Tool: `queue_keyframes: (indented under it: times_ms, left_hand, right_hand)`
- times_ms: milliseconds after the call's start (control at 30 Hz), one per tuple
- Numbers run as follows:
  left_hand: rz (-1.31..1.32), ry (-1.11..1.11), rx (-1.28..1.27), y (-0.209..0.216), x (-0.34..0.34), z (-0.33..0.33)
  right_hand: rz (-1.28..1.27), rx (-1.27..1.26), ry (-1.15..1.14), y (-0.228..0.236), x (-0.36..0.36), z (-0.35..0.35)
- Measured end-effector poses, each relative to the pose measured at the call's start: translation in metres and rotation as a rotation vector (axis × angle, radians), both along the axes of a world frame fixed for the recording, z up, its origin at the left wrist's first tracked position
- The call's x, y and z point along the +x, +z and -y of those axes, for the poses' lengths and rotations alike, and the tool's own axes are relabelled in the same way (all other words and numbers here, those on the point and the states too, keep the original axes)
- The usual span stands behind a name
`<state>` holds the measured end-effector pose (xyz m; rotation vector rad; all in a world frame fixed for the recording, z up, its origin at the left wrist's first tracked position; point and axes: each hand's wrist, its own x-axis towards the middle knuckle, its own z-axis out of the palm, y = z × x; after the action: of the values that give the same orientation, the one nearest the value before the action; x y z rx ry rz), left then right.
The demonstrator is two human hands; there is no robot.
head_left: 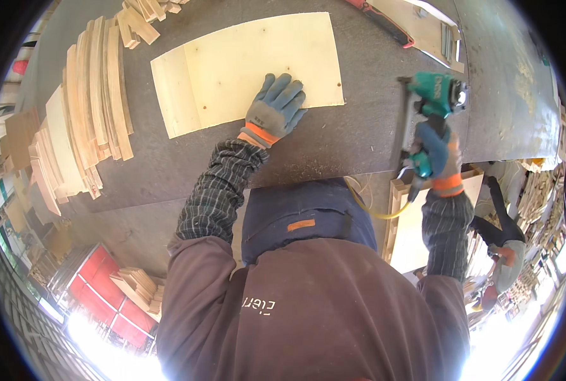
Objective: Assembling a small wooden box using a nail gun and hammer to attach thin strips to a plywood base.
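Clenched around the handle of one green nail gun (432,89), the right hand (448,155) holds the tool well to the right of the panel, near the table's edge and a little blurred. One yellow hose (388,214) curves away just below it. The left hand (274,109) grasps nothing: it lies flat, fingers spread, on the near edge of one pale wooden panel (232,70), which rests on the dark table (334,149) straight ahead of the worker and carries several small dark knots. Both hands are gloved in blue and grey, with two orange cuffs.

Two groups of wooden pieces sit over on the left: one big row of curved strips (96,95), overlapping too much for me to count, and one smaller pile of short pieces (140,19) beyond it. At the far right of the table I see one long red-and-black tool (384,24) beside one wooden frame (416,22). One other person (510,263) is off to the right, among stacked wood (540,209).
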<state>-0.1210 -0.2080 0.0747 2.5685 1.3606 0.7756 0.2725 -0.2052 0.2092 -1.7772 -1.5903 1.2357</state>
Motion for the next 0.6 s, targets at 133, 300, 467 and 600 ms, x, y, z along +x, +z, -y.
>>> queue_keyframes:
  times_ms: [133, 300, 467, 600]
  left_hand:
    - [0.018, -0.012, -0.009, -0.004, 0.001, -0.001]
    - [0.04, -0.014, -0.029, -0.002, 0.001, 0.0]
    - [0.047, 0.0, -0.016, -0.002, -0.001, 0.0]
    - [0.039, 0.002, -0.01, -0.004, -0.002, 0.002]
  right_hand:
    - [-0.301, -0.394, -0.125, 0.018, -0.064, 0.025]
    - [-0.291, -0.456, -0.16, -0.003, -0.099, 0.04]
    - [-0.12, -0.162, 0.168, -0.025, -0.097, 0.047]
    - [-0.209, -0.375, -0.084, -0.012, -0.11, 0.046]
